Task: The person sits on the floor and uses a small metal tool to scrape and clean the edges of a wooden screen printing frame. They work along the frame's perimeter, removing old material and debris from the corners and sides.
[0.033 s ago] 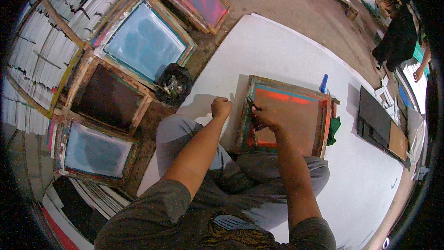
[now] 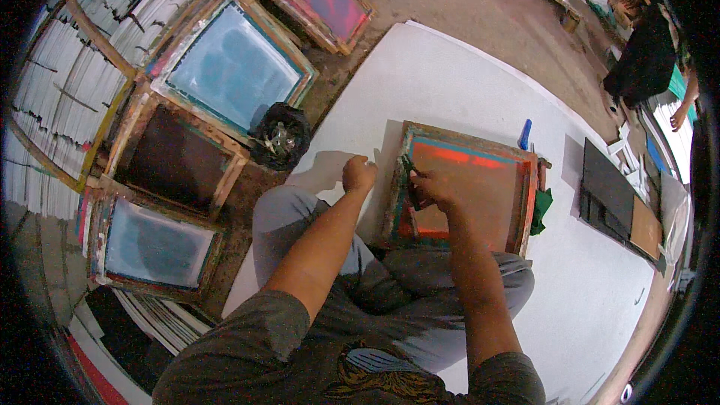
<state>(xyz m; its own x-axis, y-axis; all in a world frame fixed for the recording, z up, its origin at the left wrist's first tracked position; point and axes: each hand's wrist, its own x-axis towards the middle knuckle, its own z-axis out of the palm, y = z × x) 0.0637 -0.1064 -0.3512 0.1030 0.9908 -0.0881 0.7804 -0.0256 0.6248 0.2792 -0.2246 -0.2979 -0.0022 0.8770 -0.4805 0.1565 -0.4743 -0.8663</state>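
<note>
Sitting cross-legged on a white sheet (image 2: 465, 82) on the floor, person works on a wooden printing screen frame (image 2: 461, 187) with orange-red mesh, lying flat just in front of the knees. Right hand (image 2: 433, 189) rests on the frame's near-left part, fingers pinched around a small dark green tool (image 2: 409, 176), which sticks up from the hand along the frame's left rail; exact kind of tool too small to tell. Left hand (image 2: 358, 175) sits just left of the frame, off its edge, curled into a loose fist on the white sheet; whether it grips anything, can't tell. Frame lies between the two hands' reach, right hand on it, left hand beside it and not touching.

Blue stick-like object (image 2: 525, 135) at the frame's far right corner. Green cloth (image 2: 541, 208) against the frame's right side. Dark flat boards (image 2: 611, 195) well right of the frame. Black bag (image 2: 279, 135) left of the frame, off the sheet. Further left, several other screen frames (image 2: 232, 67) leaning or lying, with stacked white sheets (image 2: 52, 97) behind. Another person (image 2: 649, 60) far right of the frame.
</note>
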